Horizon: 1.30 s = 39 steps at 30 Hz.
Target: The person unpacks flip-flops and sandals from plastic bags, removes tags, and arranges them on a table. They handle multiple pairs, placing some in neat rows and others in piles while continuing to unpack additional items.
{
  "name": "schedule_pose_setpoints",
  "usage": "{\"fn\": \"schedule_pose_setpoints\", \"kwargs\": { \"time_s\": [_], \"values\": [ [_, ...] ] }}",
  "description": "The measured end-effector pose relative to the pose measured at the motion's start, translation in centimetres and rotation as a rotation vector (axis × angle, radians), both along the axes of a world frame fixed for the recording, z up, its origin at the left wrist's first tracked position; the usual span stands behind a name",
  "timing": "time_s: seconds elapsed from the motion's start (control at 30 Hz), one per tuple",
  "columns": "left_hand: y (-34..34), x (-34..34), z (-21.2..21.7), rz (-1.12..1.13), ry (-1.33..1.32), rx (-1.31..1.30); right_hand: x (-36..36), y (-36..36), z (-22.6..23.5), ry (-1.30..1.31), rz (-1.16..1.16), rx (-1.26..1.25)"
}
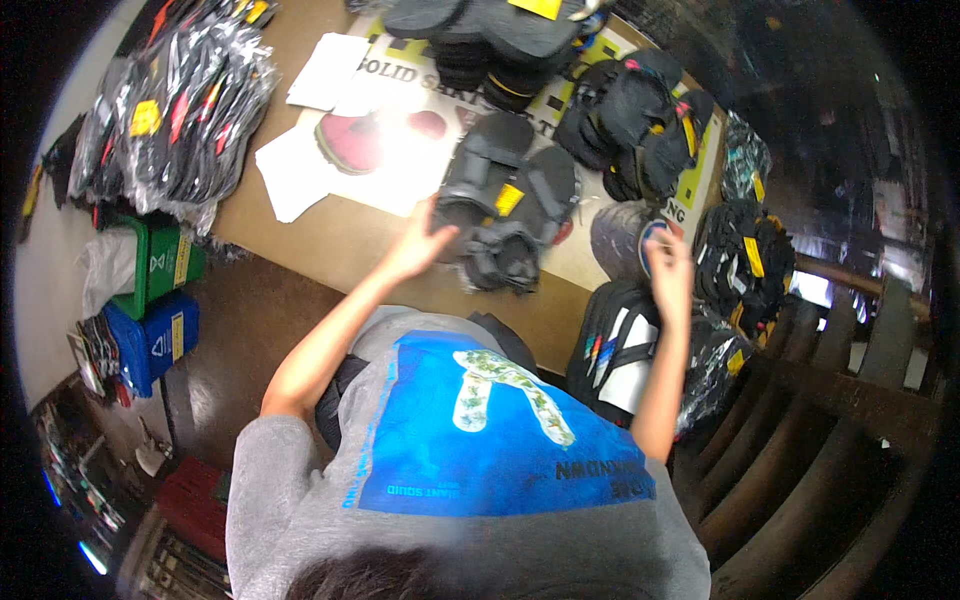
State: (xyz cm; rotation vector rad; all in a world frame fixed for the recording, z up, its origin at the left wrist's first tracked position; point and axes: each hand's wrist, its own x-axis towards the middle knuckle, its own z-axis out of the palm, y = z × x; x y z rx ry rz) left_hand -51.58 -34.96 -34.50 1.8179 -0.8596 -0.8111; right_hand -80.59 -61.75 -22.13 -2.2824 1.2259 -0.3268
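A pair of black strapped sandals (478, 165) lies on the table in front of me, with a yellow tag (509, 199) on it. My left hand (418, 248) is beside the left edge of the sandals, thumb and fingers spread; it seems to rest against them at most lightly. Over to the right, a dark roll (615, 243) with a blue-ringed end lies on its side. My right hand (670, 262) is at that end, its fingers bent together in a pinch. Whatever lies between those fingertips is too small and blurred to make out.
Stacked black sandals (500, 50) stand at the far edge, and another pile (635, 120) sits right of them. Plastic-wrapped footwear (180, 120) is heaped at left. White sheets (292, 175) lie on the table. Green (155, 265) and blue bins (150, 340) stand on the floor.
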Motion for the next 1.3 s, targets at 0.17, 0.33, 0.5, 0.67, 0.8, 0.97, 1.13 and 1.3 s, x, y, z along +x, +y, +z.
{"fn": "schedule_pose_setpoints", "kwargs": {
  "time_s": [0.17, 0.33, 0.5, 0.67, 0.8, 0.97, 1.13, 1.3],
  "values": [
    [-0.5, -3.6, 0.6, -0.219, -0.004, 0.038, 11.7, 7.9, -7.1, 0.441, -0.009, 0.365],
    [1.5, 1.4, -2.6, -0.512, 0.066, 0.29, 15.3, 8.2, -7.0, 0.725, 0.048, 0.309],
    [-1.3, 11.9, -3.2, -0.214, 0.203, -0.002, 20.9, 3.2, -0.3, 0.09, 0.09, 0.138],
    [-10.6, 21.0, 5.2, 0.318, 0.51, -0.509, 29.1, 0.6, 6.0, -0.39, -0.303, 0.481],
    [-17.4, 17.8, 11.6, 0.088, 0.203, -0.177, 32.5, -3.4, 5.6, -0.629, -0.285, 0.949],
    [-19.8, 16.6, 15.3, -0.027, 0.239, -0.072, 30.7, -8.5, 3.3, -0.606, -0.366, 1.033],
    [-20.0, 16.2, 15.3, -0.057, 0.205, -0.12, 28.8, -9.0, 2.6, -0.608, -0.467, 1.009],
    [-19.1, 16.0, 14.8, 0.065, 0.231, -0.224, 30.5, -6.3, 4.0, -0.552, -0.489, 0.867]
  ]
}}
